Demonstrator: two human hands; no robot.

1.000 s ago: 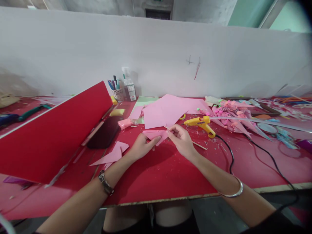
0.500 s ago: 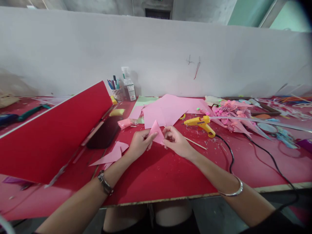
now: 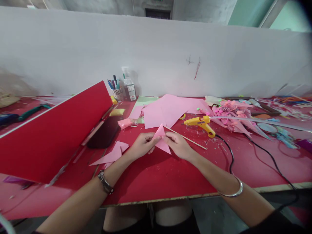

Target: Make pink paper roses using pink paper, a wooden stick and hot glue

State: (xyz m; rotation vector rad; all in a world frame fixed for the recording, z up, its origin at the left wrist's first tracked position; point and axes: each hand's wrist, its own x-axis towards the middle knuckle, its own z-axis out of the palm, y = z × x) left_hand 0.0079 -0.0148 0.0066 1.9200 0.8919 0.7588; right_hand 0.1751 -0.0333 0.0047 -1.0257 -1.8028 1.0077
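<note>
Red tabletop (image 3: 156, 182) runs beneath the left hand (image 3: 143, 143) and right hand (image 3: 179, 145), whose thumbs and curled fingers pinch a folded pink paper (image 3: 163, 146) between them, partly covering its sides; how its layers meet cannot be made out. Pink sheets (image 3: 168, 109) lie just beyond the hands. A thin stick (image 3: 193, 141) and yellow glue gun (image 3: 198, 122) lie rightward. Leftward, a leaning red board (image 3: 60, 130), cut off at the view's edge, hides tabletop behind it.
</note>
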